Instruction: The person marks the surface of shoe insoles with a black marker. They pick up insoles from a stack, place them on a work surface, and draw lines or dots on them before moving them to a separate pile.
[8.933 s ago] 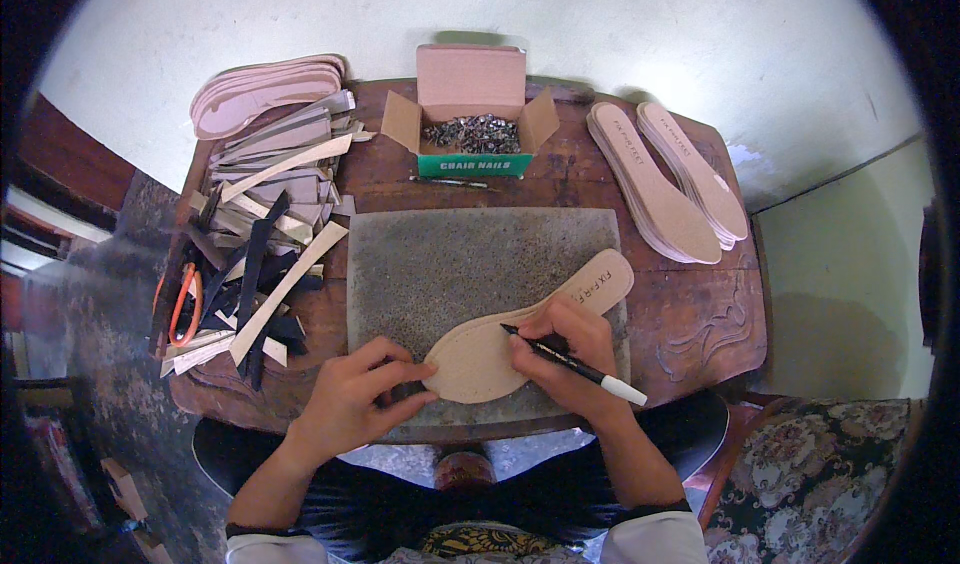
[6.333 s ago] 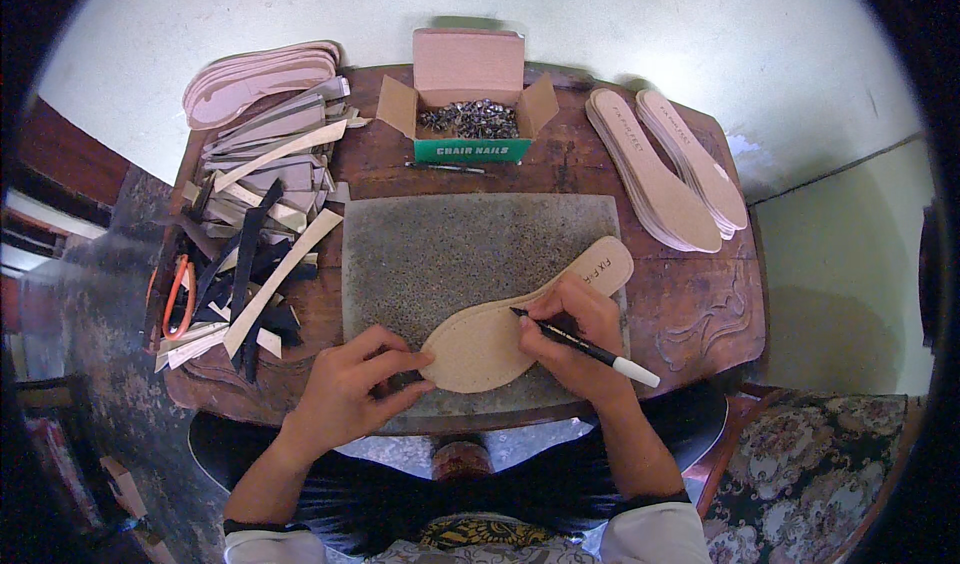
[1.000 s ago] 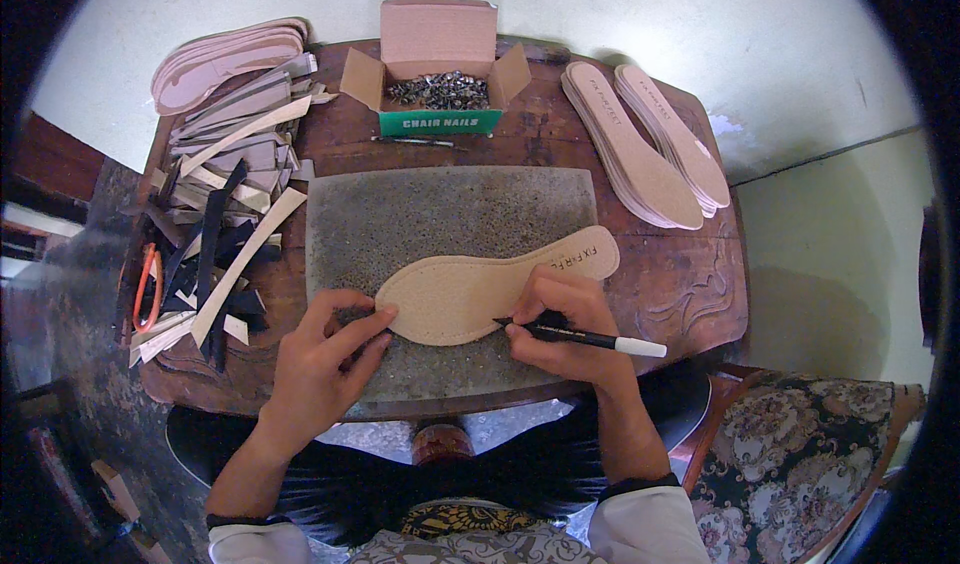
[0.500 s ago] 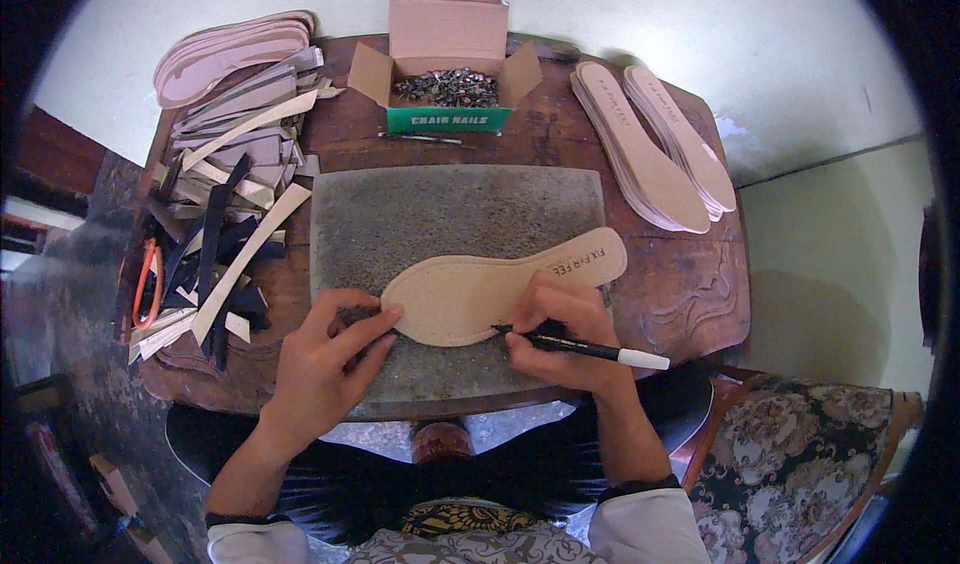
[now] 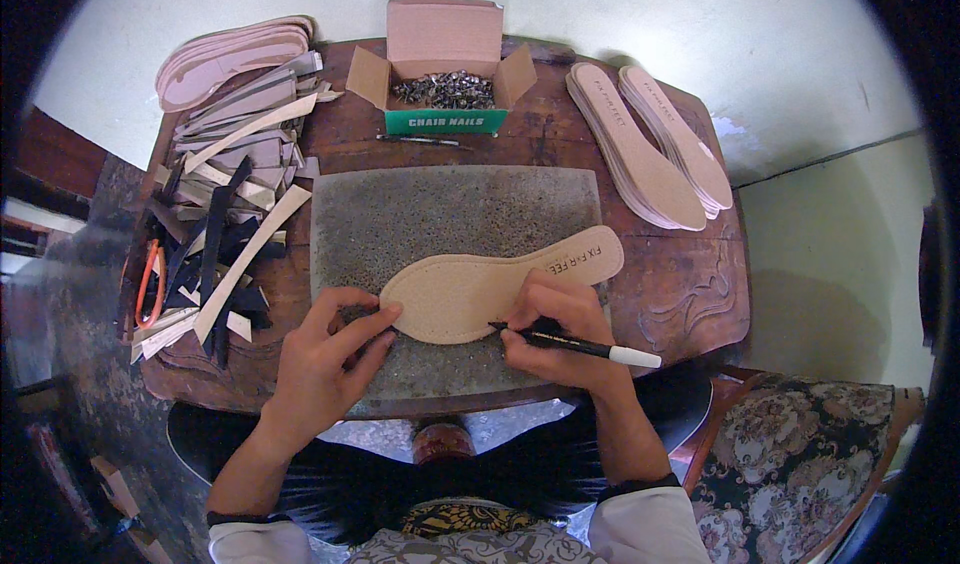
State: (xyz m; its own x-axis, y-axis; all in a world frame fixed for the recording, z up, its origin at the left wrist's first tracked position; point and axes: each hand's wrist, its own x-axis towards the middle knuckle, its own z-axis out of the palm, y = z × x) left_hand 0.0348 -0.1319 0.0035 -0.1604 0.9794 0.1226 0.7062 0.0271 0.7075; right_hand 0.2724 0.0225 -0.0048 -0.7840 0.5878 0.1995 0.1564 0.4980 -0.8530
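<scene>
A tan insole [image 5: 450, 294] lies slantwise on a grey speckled slab [image 5: 430, 209], its broad end to the left and its narrow end to the upper right. My left hand [image 5: 328, 359] is closed at the broad end, thumb on top at the edge, other fingers curled beside it. In my right hand [image 5: 560, 329] is a black marker pen [image 5: 570, 343] with a white end, gripped as for writing. The pen's tip touches the insole near its lower edge. Part of the insole's middle is hidden by my right hand.
The dark wooden table [image 5: 680, 274] holds an open box of metal nails [image 5: 443, 92] with a thin pen [image 5: 420, 141] before it. Stacked insoles [image 5: 650, 154] lie at the right, more pink insoles [image 5: 235, 59] at the far left. Material strips [image 5: 245, 254] and orange-handled scissors [image 5: 150, 284] lie left.
The marker pen and my right hand have shifted slightly left along the insole's lower edge. My left hand keeps its hold on the broad end.
</scene>
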